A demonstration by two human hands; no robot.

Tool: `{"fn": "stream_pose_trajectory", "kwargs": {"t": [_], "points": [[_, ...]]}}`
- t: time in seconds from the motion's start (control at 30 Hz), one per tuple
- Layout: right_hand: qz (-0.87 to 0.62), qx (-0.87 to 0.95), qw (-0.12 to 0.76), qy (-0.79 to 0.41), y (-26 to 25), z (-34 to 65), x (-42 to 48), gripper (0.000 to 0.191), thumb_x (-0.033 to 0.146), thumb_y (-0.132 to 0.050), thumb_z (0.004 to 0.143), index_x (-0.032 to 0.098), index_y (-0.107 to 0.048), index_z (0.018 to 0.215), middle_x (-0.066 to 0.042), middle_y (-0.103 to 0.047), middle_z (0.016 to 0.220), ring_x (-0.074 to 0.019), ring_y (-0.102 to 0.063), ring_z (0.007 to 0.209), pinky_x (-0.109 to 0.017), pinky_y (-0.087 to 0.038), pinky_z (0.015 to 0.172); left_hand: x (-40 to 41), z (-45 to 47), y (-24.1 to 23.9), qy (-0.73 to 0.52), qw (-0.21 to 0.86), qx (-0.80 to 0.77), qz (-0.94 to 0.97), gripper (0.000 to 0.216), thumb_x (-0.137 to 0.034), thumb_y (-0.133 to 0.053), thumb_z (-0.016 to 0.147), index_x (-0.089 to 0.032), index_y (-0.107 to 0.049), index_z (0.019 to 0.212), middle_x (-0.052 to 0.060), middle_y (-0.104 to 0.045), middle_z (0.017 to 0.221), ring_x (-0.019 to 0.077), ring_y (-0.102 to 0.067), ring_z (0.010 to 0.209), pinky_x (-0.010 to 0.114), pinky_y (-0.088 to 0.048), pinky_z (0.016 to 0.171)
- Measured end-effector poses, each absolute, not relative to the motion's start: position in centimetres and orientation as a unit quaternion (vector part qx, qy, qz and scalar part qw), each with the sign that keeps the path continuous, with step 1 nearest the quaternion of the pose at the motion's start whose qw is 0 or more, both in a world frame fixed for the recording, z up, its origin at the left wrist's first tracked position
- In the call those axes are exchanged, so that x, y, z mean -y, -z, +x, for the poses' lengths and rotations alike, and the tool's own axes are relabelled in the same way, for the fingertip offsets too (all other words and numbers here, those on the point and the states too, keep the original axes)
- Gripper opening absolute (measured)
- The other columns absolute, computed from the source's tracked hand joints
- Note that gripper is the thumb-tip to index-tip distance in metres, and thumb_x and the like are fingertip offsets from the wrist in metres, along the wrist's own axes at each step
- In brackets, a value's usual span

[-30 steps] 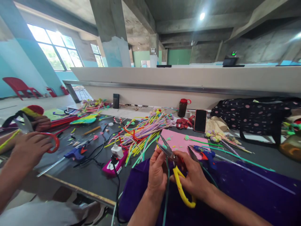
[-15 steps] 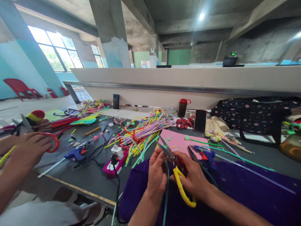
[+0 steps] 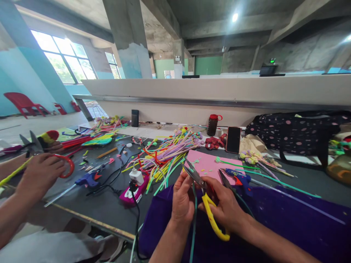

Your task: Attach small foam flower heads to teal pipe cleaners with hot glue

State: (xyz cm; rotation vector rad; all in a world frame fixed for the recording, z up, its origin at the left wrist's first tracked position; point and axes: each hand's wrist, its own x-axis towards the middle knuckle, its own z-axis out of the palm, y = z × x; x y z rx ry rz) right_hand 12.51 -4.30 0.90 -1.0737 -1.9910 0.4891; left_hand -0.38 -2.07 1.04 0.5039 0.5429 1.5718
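My right hand (image 3: 226, 202) is closed round the yellow-handled scissors (image 3: 210, 215), whose parted blades point up and left over the edge of a pink sheet (image 3: 216, 160). Close by the blades, my left hand (image 3: 183, 202) pinches a green chenille stem (image 3: 193, 223) that hangs down past my wrist. The stem's upper end is partly hidden by fingers and blades. A blue glue gun (image 3: 242, 181) lies just beyond my right hand. Small green and yellow bits and a green stem with a fuzzy tip (image 3: 233, 161) rest on the sheet.
At left, a co-worker's hand (image 3: 40, 175) holds red-handled scissors (image 3: 67, 166). Another glue gun (image 3: 88, 178), a purple power strip (image 3: 134, 191) and cables lie between us. Beyond are piled chenille stems (image 3: 170, 151), a bottle (image 3: 212, 126), a phone (image 3: 233, 140) and a dark bag (image 3: 296, 137).
My hands, the scissors and the green stem hold almost still. The co-worker's hands and red-handled scissors have shifted to the right, with a yellow stem showing more.
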Motion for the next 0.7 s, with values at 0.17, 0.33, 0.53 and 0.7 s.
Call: {"fn": "stream_pose_trajectory", "kwargs": {"t": [0.17, 0.33, 0.53, 0.7], "points": [[-0.431, 0.790, 0.386, -0.201, -0.90, 12.56, 4.41, 0.053, 0.024, -0.059, 0.069, 0.021, -0.038, 0.118, -0.004, -0.056, 0.092, -0.0157, -0.051, 0.070, -0.028, -0.041, 0.063, 2.08, -0.45, -0.96, -0.691, 0.645, -0.238, 0.225, 0.013, -0.019, -0.066, 0.065, -0.018, -0.060, 0.077, -0.002, -0.063, 0.068, 0.0084, -0.057, 0.059, 0.019, -0.045, 0.059], [-0.435, 0.794, 0.375, -0.202, -1.17, 12.59, 4.53, 0.055, 0.023, -0.060, 0.068, 0.021, -0.038, 0.117, -0.003, -0.056, 0.090, -0.0145, -0.049, 0.067, -0.026, -0.039, 0.059, 2.18, -0.41, -0.96, -0.688, 0.646, -0.242, 0.228, 0.014, -0.020, -0.066, 0.065, -0.017, -0.060, 0.077, -0.001, -0.063, 0.070, 0.0091, -0.058, 0.061, 0.019, -0.045, 0.059], [-0.437, 0.801, 0.364, -0.187, -1.33, 12.76, 4.72, 0.056, 0.025, -0.061, 0.067, 0.020, -0.037, 0.118, -0.003, -0.056, 0.091, -0.0149, -0.050, 0.070, -0.025, -0.037, 0.060, 2.15, -0.43, -0.82, -0.689, 0.643, -0.232, 0.238, 0.013, -0.020, -0.065, 0.066, -0.017, -0.061, 0.077, -0.001, -0.063, 0.071, 0.0095, -0.058, 0.061, 0.020, -0.046, 0.061], [-0.436, 0.806, 0.357, -0.182, -1.61, 12.75, 4.68, 0.056, 0.026, -0.061, 0.066, 0.020, -0.038, 0.116, -0.003, -0.055, 0.091, -0.0155, -0.049, 0.072, -0.025, -0.036, 0.060, 2.13, -0.38, -0.99, -0.688, 0.643, -0.228, 0.248, 0.014, -0.020, -0.066, 0.065, -0.016, -0.062, 0.077, -0.001, -0.062, 0.068, 0.0098, -0.058, 0.061, 0.021, -0.045, 0.061]]}}
